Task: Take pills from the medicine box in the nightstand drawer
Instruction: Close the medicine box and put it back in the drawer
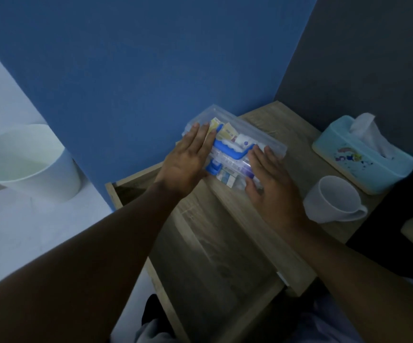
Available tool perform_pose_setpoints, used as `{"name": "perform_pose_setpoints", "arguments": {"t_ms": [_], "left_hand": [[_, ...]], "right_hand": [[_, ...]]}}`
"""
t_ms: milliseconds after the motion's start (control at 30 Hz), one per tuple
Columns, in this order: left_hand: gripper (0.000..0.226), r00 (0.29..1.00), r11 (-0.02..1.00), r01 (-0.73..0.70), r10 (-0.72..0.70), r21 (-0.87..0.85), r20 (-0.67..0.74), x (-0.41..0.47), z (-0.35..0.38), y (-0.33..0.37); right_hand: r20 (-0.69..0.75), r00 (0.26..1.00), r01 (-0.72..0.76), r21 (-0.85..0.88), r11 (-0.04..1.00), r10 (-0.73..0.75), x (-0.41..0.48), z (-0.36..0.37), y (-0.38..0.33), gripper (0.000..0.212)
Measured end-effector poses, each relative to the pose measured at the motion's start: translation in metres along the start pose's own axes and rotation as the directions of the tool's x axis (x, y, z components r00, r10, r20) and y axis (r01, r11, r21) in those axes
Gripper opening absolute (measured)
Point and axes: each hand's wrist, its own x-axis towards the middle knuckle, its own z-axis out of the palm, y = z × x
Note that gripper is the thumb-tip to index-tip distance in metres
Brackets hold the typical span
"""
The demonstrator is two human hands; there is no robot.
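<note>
My left hand (188, 159) and right hand (272, 184) lie flat, fingers spread, on opposite ends of the medicine box (235, 147), which sits at the nightstand's (306, 238) back left corner over the open drawer (215, 256). Risk: a push left tips it off that edge. Rightward room ends near the mug (331, 199) and tissue box (363, 157).

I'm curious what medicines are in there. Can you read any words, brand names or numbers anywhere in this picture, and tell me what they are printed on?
No text can be read.
Packets inside the clear medicine box: yellow, white and purple packaging with print, too blurred to read.
Tissue box: a small colourful cartoon picture on its side, no legible words.
White mug: no print visible.
White bin: no print visible.
</note>
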Motion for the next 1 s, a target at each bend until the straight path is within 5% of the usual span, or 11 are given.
{"name": "perform_pose_setpoints", "arguments": {"t_ms": [433,567,767,900,1000], "left_hand": [[0.066,1.0,0.998,-0.008,0.008,0.055,0.011,0.019,-0.024,-0.006],[0.063,0.998,0.996,0.063,-0.065,-0.058,-0.02,0.02,-0.029,-0.001],[0.07,0.979,0.946,0.19,-0.163,-0.262,0.119,0.023,-0.037,-0.005],[0.049,0.947,0.816,0.307,-0.313,-0.49,0.071,0.037,-0.051,-0.012],[0.048,0.911,0.8,0.374,-0.412,-0.469,0.023,0.049,-0.053,-0.017]], "right_hand": [[0.028,0.999,-0.018,0.076,0.997,0.016,0.0,-0.001,0.0,0.052],[0.045,0.999,-0.025,0.078,0.997,0.022,0.001,-0.003,0.0,0.052],[0.095,0.993,-0.083,0.137,0.987,0.071,0.011,-0.019,-0.005,0.048],[0.027,0.976,-0.216,0.142,0.966,0.214,0.033,-0.028,-0.008,0.042],[0.021,0.831,-0.55,0.181,0.816,0.556,0.047,-0.028,-0.006,0.053]]}}
